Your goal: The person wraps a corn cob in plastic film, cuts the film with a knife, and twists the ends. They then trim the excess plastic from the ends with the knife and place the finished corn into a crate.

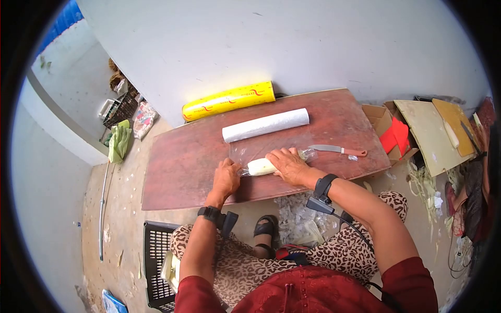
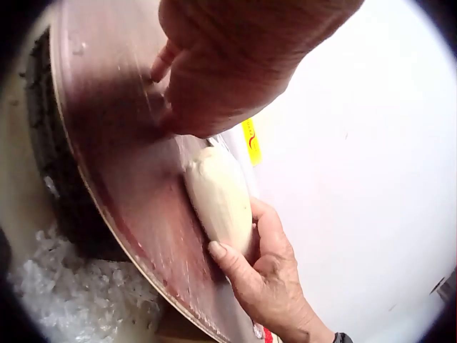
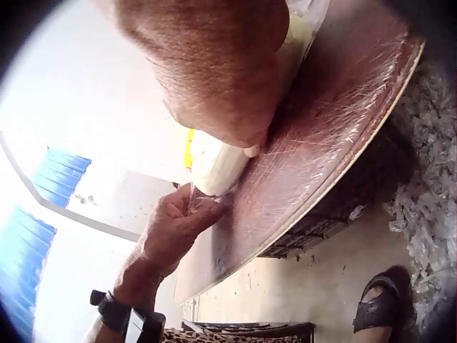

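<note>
A long, cream-white vegetable (image 1: 261,167) lies on the reddish table (image 1: 177,172), with clear plastic film (image 1: 250,152) about it. My right hand (image 1: 290,166) grips it from above, thumb on one side and fingers over the other, as the left wrist view shows. At the vegetable's left end my left hand (image 3: 175,229) pinches the film between thumb and fingers. Leafy yellow-green bits and gathered film show past the right hand. A white roll of film (image 1: 266,125) lies behind the vegetable. To the right rests a knife (image 1: 339,149) with a salmon-coloured handle.
A yellow printed roll (image 1: 229,100) lies along the table's back edge by the wall. Right of the table stands a cardboard box (image 1: 377,117) with red pieces. A black crate (image 1: 156,261) is at the left leg; crumpled plastic (image 1: 300,216) covers the floor below.
</note>
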`<state>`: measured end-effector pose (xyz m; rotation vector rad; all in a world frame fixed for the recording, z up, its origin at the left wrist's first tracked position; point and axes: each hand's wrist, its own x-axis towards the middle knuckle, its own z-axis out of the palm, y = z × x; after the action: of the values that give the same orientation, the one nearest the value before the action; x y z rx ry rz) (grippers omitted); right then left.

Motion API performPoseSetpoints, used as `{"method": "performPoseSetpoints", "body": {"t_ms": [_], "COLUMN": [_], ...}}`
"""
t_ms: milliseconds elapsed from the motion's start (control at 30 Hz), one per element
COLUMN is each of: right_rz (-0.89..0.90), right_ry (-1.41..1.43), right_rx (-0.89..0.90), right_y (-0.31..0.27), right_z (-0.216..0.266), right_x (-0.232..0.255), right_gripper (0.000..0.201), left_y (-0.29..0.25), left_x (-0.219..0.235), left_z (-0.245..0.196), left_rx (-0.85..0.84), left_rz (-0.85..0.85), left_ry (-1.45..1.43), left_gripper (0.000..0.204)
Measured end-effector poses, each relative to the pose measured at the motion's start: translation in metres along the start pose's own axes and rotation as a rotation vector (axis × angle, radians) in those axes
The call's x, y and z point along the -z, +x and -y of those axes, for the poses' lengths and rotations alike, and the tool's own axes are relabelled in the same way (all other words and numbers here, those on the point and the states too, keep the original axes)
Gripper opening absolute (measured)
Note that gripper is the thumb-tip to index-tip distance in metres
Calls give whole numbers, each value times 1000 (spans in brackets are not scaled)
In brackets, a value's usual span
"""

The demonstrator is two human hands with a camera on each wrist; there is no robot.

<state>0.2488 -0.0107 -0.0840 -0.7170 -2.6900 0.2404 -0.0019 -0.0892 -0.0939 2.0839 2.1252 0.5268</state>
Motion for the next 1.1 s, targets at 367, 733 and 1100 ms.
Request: {"method": "performPoseSetpoints", "body": {"t_ms": [367, 733, 1100], "right_rz": [101, 159, 170], "right_ry": [23, 66, 79], "right_rx": [-16, -15, -20], "right_y": [4, 7, 6], "right_z": [-4, -4, -5], "right_x": [5, 11, 16], "right_gripper": [47, 52, 50], "left_y": [5, -1, 0], "left_x": [7, 34, 37], "left_z": [29, 24, 16], "left_rx": [-32, 302, -28], "left_rz": [80, 145, -106], "left_ry": [-115, -434, 206], "left_gripper": [19, 20, 12]}}
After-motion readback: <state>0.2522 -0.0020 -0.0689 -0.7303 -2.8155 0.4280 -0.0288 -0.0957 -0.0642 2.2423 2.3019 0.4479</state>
